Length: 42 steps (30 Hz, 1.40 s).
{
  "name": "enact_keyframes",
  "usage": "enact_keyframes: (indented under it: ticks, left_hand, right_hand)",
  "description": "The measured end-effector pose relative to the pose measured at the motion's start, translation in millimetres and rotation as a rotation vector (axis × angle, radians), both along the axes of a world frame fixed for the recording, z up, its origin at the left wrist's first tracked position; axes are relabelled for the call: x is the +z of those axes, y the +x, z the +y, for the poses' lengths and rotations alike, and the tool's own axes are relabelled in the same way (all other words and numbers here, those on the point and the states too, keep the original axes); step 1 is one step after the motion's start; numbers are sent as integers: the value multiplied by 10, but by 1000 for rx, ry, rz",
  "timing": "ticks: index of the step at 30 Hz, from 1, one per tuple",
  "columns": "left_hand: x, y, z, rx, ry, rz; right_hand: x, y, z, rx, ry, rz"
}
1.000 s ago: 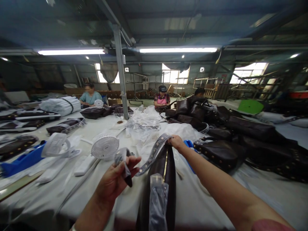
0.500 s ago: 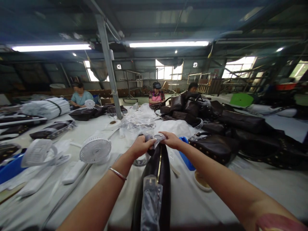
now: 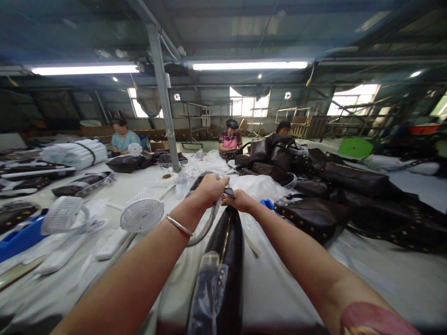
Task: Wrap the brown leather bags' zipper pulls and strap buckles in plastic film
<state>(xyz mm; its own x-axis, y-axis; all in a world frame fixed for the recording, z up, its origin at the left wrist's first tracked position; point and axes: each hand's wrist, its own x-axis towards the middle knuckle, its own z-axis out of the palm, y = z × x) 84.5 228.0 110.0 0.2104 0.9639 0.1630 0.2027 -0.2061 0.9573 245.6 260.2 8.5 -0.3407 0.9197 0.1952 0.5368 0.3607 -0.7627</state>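
in the head view, the person's left hand (image 3: 209, 188) is clenched around a grey wrapped strap (image 3: 207, 223), which loops out past the knuckles and hangs down below the wrist beside a thin metal bangle (image 3: 179, 225). the right hand (image 3: 239, 201) is closed on the far end of a dark brown bag (image 3: 226, 246), right next to the left hand, with the 2 hands touching or nearly so. the bag lies lengthwise on the white-covered worktop (image 3: 289, 288), between the 2 forearms, its gold zip line facing up, and a clear plastic sleeve (image 3: 209, 293) rests on its near end. to the left of the bag stand 2 small white fans (image 3: 141, 213), and further left lies a blue tray (image 3: 21, 235). a heap of dark brown bags (image 3: 335, 195) fills the right side of the worktop, and crumpled clear plastic (image 3: 206, 172) lies beyond the hands. 3 other people (image 3: 229, 139) sit at the far end of the worktop, near a grey steel post (image 3: 164, 97).
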Motion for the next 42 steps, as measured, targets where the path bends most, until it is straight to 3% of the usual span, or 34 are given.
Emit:
enact_keyframes:
  ticks: [5,9,12,15,18,20,23,25,28,31,33,37,40,42]
  left_hand:
    - [-68,-97,-21,-37,-59,-54]
    - [-113,-384,-152,-93,-97,-135]
    - [-202,-702,-318,-109,-131,-228]
    - [-386,-951,-533,-83,-177,-314]
    - [-575,-1019,-766,-50,-216,-380]
    - [-642,-978,-915,-60,-238,-413]
    - [-645,-903,-1094,-113,-277,-476]
    - [-623,-918,-1173,-140,-305,-547]
    - [-625,-1067,-1252,-142,-362,-685]
    - [-690,-1249,-1329,-100,-423,-788]
    - [-756,-1319,-1385,-65,-445,-830]
    - [-893,-1340,-1477,14,-443,-896]
    - [-942,-1328,-1563,112,-367,-912]
    - [-923,-1316,-1669,189,-269,-879]
  right_hand:
    - [-238,-37,-62,-73,-7,2]
    - [-323,2,-224,-200,61,16]
    - [-326,8,-517,-327,172,70]
    - [-259,-78,-933,-404,292,146]
    - [-116,-319,-1349,-325,339,196]
    - [-2,-542,-1540,-208,269,239]
    - [125,-822,-1648,-33,108,271]
    - [159,-903,-1652,4,73,277]
    - [154,-882,-1654,70,167,231]
    - [105,-804,-1649,167,412,56]
    - [65,-762,-1622,143,531,-59]
    - [67,-739,-1606,94,575,-197]
    - [153,-802,-1758,6,574,-115]
    - [188,-845,-1910,-60,474,-1]
